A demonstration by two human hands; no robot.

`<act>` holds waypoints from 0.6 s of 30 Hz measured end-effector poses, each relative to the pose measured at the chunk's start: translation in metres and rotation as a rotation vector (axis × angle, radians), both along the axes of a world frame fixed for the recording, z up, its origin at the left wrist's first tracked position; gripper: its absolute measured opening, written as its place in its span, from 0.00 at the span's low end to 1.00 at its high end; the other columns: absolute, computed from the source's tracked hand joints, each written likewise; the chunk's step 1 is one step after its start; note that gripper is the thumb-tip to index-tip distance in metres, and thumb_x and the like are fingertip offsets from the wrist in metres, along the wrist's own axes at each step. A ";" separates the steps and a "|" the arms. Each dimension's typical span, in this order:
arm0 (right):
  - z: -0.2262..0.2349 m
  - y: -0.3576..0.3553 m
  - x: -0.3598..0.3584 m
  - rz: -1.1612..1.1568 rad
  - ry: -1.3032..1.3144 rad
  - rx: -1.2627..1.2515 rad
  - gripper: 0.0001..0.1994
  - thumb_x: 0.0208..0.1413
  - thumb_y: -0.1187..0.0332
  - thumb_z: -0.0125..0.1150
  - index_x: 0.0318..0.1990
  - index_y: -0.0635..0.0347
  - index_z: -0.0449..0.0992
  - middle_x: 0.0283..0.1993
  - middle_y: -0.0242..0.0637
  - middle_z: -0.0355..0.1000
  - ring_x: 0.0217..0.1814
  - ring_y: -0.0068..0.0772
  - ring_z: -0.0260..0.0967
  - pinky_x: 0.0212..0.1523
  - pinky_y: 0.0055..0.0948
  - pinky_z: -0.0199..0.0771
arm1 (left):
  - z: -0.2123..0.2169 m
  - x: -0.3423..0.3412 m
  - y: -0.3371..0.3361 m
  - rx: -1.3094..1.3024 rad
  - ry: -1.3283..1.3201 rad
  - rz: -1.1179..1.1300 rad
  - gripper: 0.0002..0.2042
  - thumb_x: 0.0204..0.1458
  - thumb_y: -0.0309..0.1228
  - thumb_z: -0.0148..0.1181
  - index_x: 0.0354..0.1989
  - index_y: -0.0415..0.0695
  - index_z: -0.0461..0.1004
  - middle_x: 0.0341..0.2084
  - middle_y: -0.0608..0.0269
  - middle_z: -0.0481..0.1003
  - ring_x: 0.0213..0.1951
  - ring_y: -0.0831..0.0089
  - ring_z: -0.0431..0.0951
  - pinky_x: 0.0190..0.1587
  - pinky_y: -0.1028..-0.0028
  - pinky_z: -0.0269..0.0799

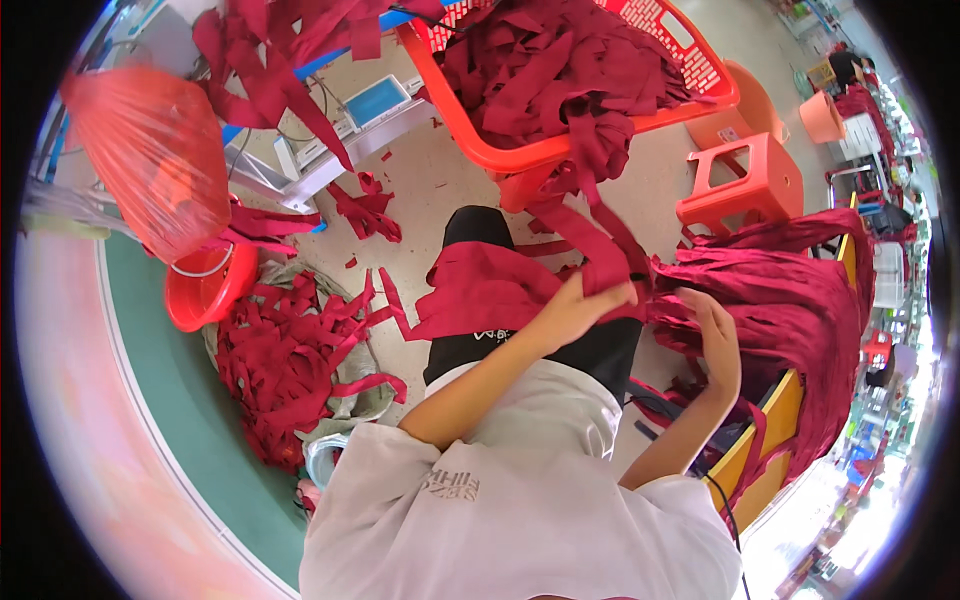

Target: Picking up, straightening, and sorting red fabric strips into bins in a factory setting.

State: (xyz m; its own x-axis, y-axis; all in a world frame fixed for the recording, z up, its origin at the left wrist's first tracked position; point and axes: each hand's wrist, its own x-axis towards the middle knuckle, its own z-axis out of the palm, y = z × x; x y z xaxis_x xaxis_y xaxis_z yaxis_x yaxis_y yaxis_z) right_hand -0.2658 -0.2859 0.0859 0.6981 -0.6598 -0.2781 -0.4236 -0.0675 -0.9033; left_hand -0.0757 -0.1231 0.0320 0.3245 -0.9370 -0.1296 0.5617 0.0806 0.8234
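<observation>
Dark red fabric strips (500, 285) lie across my black-trousered lap. At their right end my left hand (590, 305) is closed on a red fabric strip (605, 257), which loops up over the fingers toward the basket. Part of the left fingers is hidden by the cloth. My right hand (712, 325) is a little further right, fingers bent and apart, beside a thick drape of crinkled dark red fabric (790, 285). Nothing shows in its grasp.
An orange-red plastic basket (480, 155) ahead is heaped with red strips. Right of it stands a red stool (750, 180). At left, a red plastic bag (150, 150) hangs above a red bucket (205, 290); a strip pile (285, 370) lies nearby. A yellow board edge (765, 440) borders the drape.
</observation>
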 end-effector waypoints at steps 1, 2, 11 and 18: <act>-0.004 0.010 0.018 0.172 -0.119 0.048 0.18 0.67 0.62 0.46 0.51 0.70 0.74 0.50 0.41 0.74 0.52 0.29 0.70 0.55 0.28 0.67 | -0.014 -0.011 0.004 -0.093 -0.047 -0.020 0.09 0.60 0.34 0.56 0.37 0.40 0.74 0.32 0.70 0.74 0.37 0.81 0.72 0.41 0.77 0.68; -0.010 0.016 0.032 0.336 -0.238 0.092 0.19 0.69 0.62 0.43 0.50 0.71 0.74 0.50 0.40 0.74 0.52 0.29 0.70 0.56 0.28 0.67 | -0.005 -0.014 0.011 -0.118 -0.088 -0.082 0.09 0.60 0.33 0.56 0.37 0.39 0.74 0.32 0.69 0.74 0.36 0.80 0.72 0.42 0.76 0.68; -0.036 0.051 0.125 0.625 -0.047 0.350 0.14 0.62 0.63 0.57 0.46 0.66 0.74 0.38 0.35 0.76 0.40 0.20 0.72 0.42 0.22 0.72 | -0.015 -0.030 0.037 0.221 -0.636 -0.273 0.13 0.56 0.36 0.56 0.37 0.37 0.73 0.30 0.47 0.74 0.34 0.55 0.74 0.38 0.63 0.67; -0.055 0.038 0.130 0.859 -0.017 0.252 0.15 0.62 0.63 0.55 0.51 0.63 0.70 0.39 0.33 0.74 0.37 0.21 0.71 0.40 0.21 0.71 | -0.006 -0.018 0.055 0.155 -0.705 -0.266 0.12 0.57 0.36 0.52 0.35 0.37 0.71 0.29 0.42 0.75 0.35 0.44 0.74 0.39 0.54 0.67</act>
